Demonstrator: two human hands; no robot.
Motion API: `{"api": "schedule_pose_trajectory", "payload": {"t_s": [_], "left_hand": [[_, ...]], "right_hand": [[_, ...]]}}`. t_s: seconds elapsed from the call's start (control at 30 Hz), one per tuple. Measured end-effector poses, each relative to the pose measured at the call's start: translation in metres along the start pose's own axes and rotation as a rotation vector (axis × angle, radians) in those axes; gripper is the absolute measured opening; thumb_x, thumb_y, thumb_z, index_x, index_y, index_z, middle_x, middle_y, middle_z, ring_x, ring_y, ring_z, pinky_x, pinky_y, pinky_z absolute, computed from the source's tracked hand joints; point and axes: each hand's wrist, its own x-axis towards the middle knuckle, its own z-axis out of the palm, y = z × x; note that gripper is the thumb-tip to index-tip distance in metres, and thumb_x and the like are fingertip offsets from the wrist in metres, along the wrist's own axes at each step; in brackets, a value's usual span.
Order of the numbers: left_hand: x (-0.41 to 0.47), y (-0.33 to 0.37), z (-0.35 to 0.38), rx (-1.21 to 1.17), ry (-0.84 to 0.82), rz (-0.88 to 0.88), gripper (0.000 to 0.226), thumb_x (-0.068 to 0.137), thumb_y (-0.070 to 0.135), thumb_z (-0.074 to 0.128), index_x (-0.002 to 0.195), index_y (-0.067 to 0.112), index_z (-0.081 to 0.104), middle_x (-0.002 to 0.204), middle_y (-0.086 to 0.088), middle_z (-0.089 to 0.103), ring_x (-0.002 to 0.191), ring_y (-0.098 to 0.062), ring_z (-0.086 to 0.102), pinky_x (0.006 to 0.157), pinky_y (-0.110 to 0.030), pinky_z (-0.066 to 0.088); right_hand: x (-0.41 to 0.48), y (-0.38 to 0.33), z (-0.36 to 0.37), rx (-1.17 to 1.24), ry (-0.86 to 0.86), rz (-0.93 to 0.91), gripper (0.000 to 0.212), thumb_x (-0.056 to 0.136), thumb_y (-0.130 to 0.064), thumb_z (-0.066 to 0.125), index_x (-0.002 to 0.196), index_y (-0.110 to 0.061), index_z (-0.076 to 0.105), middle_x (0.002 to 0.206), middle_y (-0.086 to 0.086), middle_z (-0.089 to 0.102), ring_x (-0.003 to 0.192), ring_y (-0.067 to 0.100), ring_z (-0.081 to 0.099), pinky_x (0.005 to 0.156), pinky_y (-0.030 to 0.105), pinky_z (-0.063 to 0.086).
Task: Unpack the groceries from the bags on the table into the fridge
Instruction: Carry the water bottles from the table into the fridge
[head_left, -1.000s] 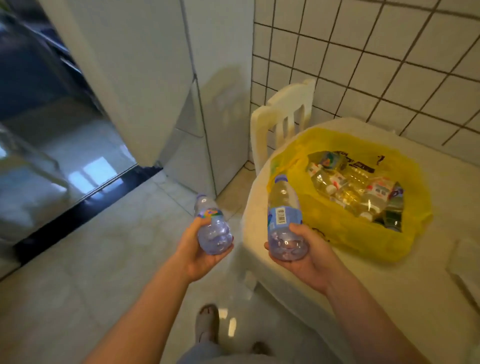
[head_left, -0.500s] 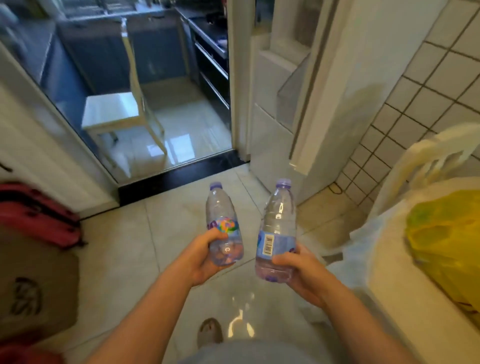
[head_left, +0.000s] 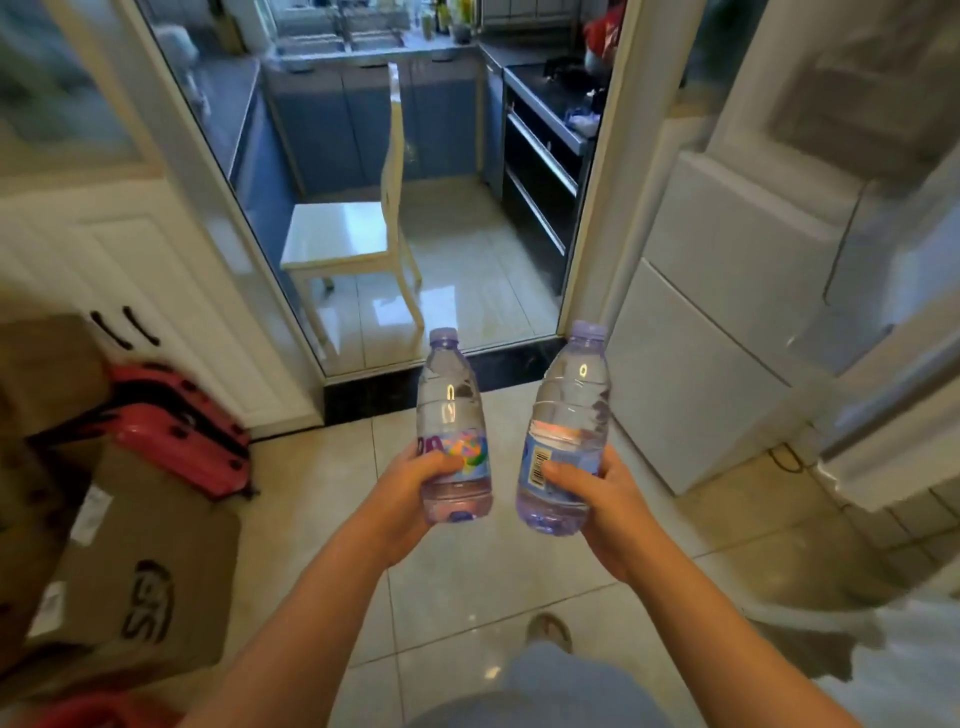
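My left hand grips a clear water bottle with a colourful label, held upright at mid-frame. My right hand grips a second clear water bottle with a blue barcode label, tilted slightly right. Both bottles have purple caps and stand side by side over the tiled floor. The white fridge stands at the right, its door swung open toward me. The table and the grocery bags are out of view.
A doorway straight ahead leads into a kitchen with a white chair. Cardboard boxes and a red suitcase sit on the floor at left, beside white cabinets. My foot shows below.
My view has turned left, away from the table and yellow bag, toward the kitchen doorway and fridge. Both bottles stay in my hands and now stand more upright.
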Motion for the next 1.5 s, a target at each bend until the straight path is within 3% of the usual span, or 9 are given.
{"api": "schedule_pose_trajectory", "payload": {"t_s": [0.2, 0.37, 0.57, 0.67, 0.87, 1.1, 1.23, 1.37, 1.5], "left_hand": [[0.062, 0.056, -0.010, -0.018, 0.022, 0.091, 0.063, 0.069, 0.019, 0.070, 0.130, 0.008, 0.056, 0.112, -0.021, 0.069, 0.093, -0.032, 0.071, 0.074, -0.044, 0.059], [0.138, 0.117, -0.002, 0.006, 0.058, 0.177, 0.086, 0.058, 0.028, 0.082, 0.135, 0.005, 0.053, 0.122, -0.029, 0.063, 0.099, -0.038, 0.067, 0.080, -0.048, 0.056], [0.233, 0.194, 0.039, 0.027, 0.023, 0.231, 0.061, 0.069, 0.027, 0.073, 0.124, 0.007, 0.059, 0.104, -0.017, 0.073, 0.088, -0.029, 0.072, 0.069, -0.038, 0.060], [0.280, 0.219, 0.068, 0.065, -0.013, 0.253, 0.070, 0.065, 0.033, 0.081, 0.127, 0.008, 0.058, 0.113, -0.021, 0.071, 0.095, -0.034, 0.071, 0.082, -0.047, 0.059], [0.369, 0.252, 0.138, 0.139, -0.171, 0.225, 0.065, 0.071, 0.034, 0.076, 0.129, 0.012, 0.056, 0.118, -0.020, 0.069, 0.103, -0.038, 0.069, 0.091, -0.057, 0.055], [0.456, 0.273, 0.247, 0.218, -0.374, 0.168, 0.066, 0.068, 0.035, 0.081, 0.125, 0.013, 0.057, 0.115, -0.018, 0.071, 0.103, -0.040, 0.070, 0.095, -0.067, 0.049], [0.496, 0.281, 0.316, 0.271, -0.541, 0.133, 0.048, 0.073, 0.033, 0.083, 0.113, 0.016, 0.064, 0.114, -0.023, 0.070, 0.105, -0.045, 0.067, 0.089, -0.058, 0.055], [0.539, 0.294, 0.390, 0.383, -0.697, 0.193, 0.067, 0.066, 0.044, 0.084, 0.120, 0.011, 0.062, 0.113, -0.027, 0.069, 0.083, -0.034, 0.071, 0.057, -0.035, 0.058], [0.573, 0.308, 0.459, 0.439, -0.810, 0.220, 0.071, 0.062, 0.044, 0.087, 0.122, 0.017, 0.060, 0.105, -0.014, 0.074, 0.085, -0.032, 0.074, 0.068, -0.051, 0.061]], "right_hand": [[0.096, -0.035, 0.026, -0.005, 0.009, -0.039, 0.067, 0.063, -0.032, 0.091, 0.121, -0.014, 0.062, 0.109, 0.011, 0.074, 0.098, 0.028, 0.073, 0.080, 0.041, 0.059], [0.190, -0.079, 0.032, -0.022, 0.063, -0.107, 0.083, 0.058, -0.048, 0.090, 0.128, -0.016, 0.059, 0.116, 0.011, 0.071, 0.101, 0.028, 0.071, 0.085, 0.044, 0.059], [0.290, -0.143, 0.016, -0.015, 0.123, -0.164, 0.074, 0.059, -0.051, 0.076, 0.121, -0.015, 0.060, 0.110, 0.013, 0.070, 0.092, 0.028, 0.071, 0.064, 0.031, 0.059], [0.328, -0.171, -0.003, -0.043, 0.181, -0.222, 0.081, 0.059, -0.059, 0.086, 0.123, -0.016, 0.061, 0.110, 0.012, 0.072, 0.096, 0.028, 0.072, 0.074, 0.038, 0.061], [0.372, -0.223, -0.054, -0.011, 0.348, -0.357, 0.070, 0.065, -0.052, 0.082, 0.121, -0.016, 0.063, 0.108, 0.007, 0.074, 0.094, 0.022, 0.073, 0.078, 0.038, 0.061], [0.393, -0.268, -0.130, 0.032, 0.618, -0.462, 0.051, 0.077, -0.043, 0.078, 0.110, -0.006, 0.065, 0.080, -0.002, 0.075, 0.072, 0.013, 0.073, 0.058, 0.022, 0.055], [0.407, -0.293, -0.178, 0.050, 0.792, -0.495, 0.014, 0.091, -0.025, 0.067, 0.102, -0.017, 0.066, 0.081, -0.005, 0.076, 0.076, 0.010, 0.074, 0.062, 0.021, 0.055], [0.426, -0.324, -0.217, 0.063, 0.944, -0.576, 0.034, 0.085, -0.031, 0.073, 0.110, -0.008, 0.066, 0.084, -0.003, 0.076, 0.078, 0.011, 0.074, 0.062, 0.020, 0.055], [0.440, -0.360, -0.256, 0.082, 1.061, -0.645, 0.047, 0.074, -0.045, 0.081, 0.106, -0.014, 0.067, 0.092, 0.001, 0.076, 0.086, 0.019, 0.074, 0.066, 0.026, 0.058]]}}
